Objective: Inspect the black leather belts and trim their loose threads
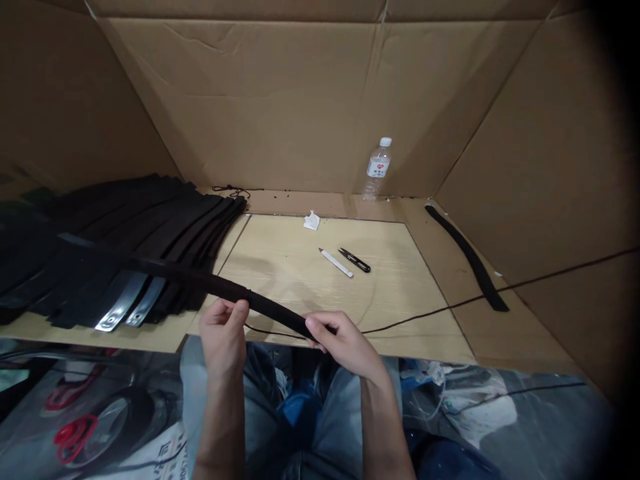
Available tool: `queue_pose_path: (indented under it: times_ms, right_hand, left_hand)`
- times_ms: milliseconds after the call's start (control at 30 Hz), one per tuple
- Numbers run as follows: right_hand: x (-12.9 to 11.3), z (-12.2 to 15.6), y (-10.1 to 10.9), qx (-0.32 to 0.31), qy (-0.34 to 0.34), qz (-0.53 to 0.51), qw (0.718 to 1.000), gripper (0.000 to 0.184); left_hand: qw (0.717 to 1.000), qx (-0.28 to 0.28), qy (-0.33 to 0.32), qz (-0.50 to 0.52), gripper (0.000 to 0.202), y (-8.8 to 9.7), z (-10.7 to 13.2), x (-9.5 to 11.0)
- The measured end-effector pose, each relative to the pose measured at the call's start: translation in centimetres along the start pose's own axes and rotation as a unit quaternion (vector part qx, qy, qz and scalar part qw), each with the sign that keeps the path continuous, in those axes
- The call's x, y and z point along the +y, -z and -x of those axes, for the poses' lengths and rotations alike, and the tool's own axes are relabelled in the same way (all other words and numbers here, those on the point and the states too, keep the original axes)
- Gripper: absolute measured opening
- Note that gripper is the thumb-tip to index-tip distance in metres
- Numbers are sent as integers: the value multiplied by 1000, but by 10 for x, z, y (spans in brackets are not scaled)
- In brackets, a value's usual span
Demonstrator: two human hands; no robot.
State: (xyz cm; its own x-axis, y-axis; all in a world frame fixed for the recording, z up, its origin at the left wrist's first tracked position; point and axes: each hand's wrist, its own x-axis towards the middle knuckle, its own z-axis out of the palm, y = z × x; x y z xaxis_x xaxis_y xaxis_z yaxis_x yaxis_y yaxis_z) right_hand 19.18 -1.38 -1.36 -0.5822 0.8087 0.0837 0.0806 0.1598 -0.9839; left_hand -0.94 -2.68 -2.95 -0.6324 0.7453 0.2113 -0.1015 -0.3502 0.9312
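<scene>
A long black strap (pixel 200 280) runs from the left across the near edge of the work surface. My left hand (pixel 223 330) pinches it from below, thumb on top. My right hand (pixel 337 337) is closed round the strap's right end, where a thin black cord (pixel 450 305) leads off to the right. Both hands hover just above the table's front edge.
A pile of black straps (pixel 125 233), two with metal ends (pixel 125 310), lies at the left. A white pen-like tool (pixel 336 263), black thread snips (pixel 355 260), a paper scrap (pixel 311 221), a water bottle (pixel 377 168) and one single strap (pixel 470 257) lie within cardboard walls.
</scene>
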Motion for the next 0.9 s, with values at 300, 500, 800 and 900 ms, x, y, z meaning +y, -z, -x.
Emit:
queue_pose_path:
  times_ms: [300,500,800,900]
  right_hand:
    - [6,-8,-16,246,32,205,947,17]
    - [12,-10,-26,332,34,296,895,11]
    - [5,-10,-31,322,27,385,864,22]
    - [4,-10,-33,313,55,386,866,35]
  left_hand:
    - [998,-65,28,-1,24,-9,9,10]
    - [991,-109,67,-39,24,-10,11,8]
    - [990,-92,106,-16,26,-14,14,12]
    - [991,-91,101,-11,26,-13,15,13]
